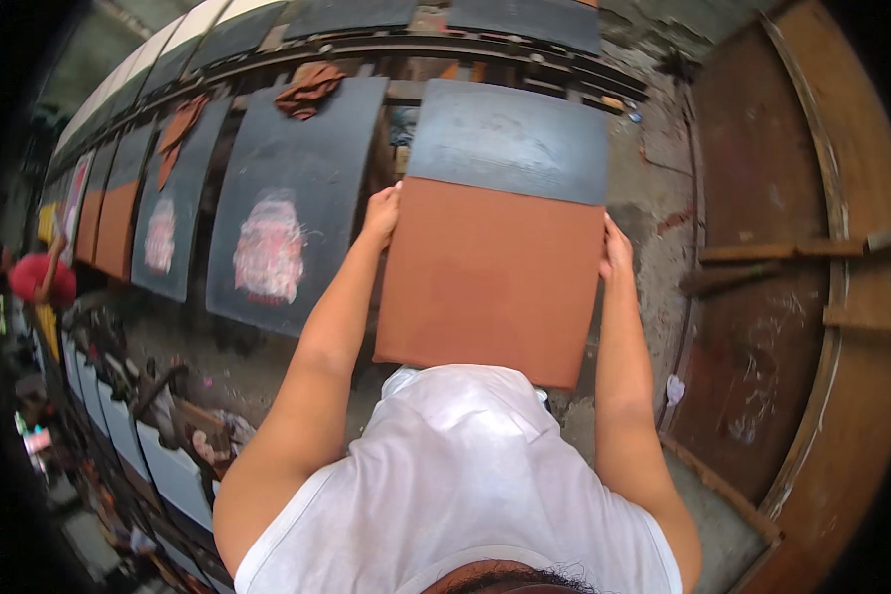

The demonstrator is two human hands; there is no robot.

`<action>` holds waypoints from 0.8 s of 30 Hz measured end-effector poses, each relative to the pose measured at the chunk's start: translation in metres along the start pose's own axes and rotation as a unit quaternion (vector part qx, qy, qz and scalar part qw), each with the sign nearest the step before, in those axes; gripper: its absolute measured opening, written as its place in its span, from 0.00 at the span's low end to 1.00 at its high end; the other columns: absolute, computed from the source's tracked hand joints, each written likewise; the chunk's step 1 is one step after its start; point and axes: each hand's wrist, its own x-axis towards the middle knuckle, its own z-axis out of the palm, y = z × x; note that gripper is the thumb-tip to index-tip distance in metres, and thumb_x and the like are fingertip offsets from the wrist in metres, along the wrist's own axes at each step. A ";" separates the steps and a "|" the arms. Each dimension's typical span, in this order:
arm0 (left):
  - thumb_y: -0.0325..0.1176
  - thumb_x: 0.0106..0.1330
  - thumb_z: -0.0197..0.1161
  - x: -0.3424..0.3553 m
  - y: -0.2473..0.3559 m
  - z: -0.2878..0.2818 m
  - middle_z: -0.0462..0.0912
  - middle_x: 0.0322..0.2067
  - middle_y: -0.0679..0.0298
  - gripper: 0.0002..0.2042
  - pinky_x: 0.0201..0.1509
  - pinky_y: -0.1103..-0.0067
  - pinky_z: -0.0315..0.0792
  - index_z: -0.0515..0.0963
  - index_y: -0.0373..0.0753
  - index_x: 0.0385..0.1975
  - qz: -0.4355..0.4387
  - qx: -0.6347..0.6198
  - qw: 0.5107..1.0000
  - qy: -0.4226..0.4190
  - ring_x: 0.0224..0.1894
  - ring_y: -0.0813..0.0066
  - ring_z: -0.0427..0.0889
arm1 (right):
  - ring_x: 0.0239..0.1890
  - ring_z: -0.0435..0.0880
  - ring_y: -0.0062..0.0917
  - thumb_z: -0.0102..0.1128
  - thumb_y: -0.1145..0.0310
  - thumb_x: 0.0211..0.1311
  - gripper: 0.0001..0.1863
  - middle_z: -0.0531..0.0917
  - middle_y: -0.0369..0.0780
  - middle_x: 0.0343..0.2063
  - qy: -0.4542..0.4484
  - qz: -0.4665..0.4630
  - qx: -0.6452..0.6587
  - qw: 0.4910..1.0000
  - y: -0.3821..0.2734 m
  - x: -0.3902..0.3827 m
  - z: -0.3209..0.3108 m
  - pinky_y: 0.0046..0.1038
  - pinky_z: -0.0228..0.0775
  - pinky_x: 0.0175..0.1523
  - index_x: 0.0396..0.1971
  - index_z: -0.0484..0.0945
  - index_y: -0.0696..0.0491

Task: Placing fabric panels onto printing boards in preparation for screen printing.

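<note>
A brown fabric piece [487, 281] lies flat over a grey board [507, 134] in front of me, its far edge leaving the board's top bare. My left hand [383, 212] grips the fabric at its upper left edge, and my right hand [616, 245] grips it at the right edge. Both sets of fingers are curled at the sides, partly hidden. The near edge of the fabric reaches my white shirt.
Grey boards [322, 208] with pale pink prints and crumpled brown cloths [308, 91] line the left, along metal rails [621, 95]. A co-worker in red [45, 280] is at far left. Wooden panels [747, 386] stand at right. More boards [119, 416] run behind me at lower left.
</note>
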 end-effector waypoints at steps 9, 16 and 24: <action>0.42 0.68 0.65 -0.020 0.022 0.003 0.84 0.35 0.62 0.16 0.37 0.77 0.80 0.79 0.33 0.44 -0.099 -0.228 0.969 -0.013 0.36 0.72 0.83 | 0.44 0.82 0.28 0.62 0.63 0.67 0.20 0.81 0.43 0.46 0.058 -0.002 -0.035 0.998 -0.002 -0.013 0.020 0.30 0.80 0.44 0.52 0.77 0.61; 0.37 0.65 0.68 -0.012 0.022 0.006 0.84 0.32 0.62 0.13 0.36 0.75 0.80 0.80 0.32 0.39 -0.080 -0.211 0.973 0.050 0.34 0.74 0.83 | 0.41 0.82 0.27 0.63 0.65 0.66 0.17 0.82 0.41 0.42 0.073 -0.015 -0.019 0.997 -0.002 -0.013 0.019 0.29 0.80 0.41 0.49 0.79 0.60; 0.40 0.74 0.57 0.003 0.016 0.002 0.82 0.25 0.65 0.13 0.32 0.84 0.71 0.74 0.34 0.38 0.090 0.082 0.990 0.072 0.27 0.84 0.76 | 0.37 0.83 0.24 0.60 0.67 0.68 0.15 0.84 0.41 0.39 0.070 -0.035 -0.041 0.996 0.000 -0.014 0.021 0.25 0.78 0.39 0.47 0.79 0.62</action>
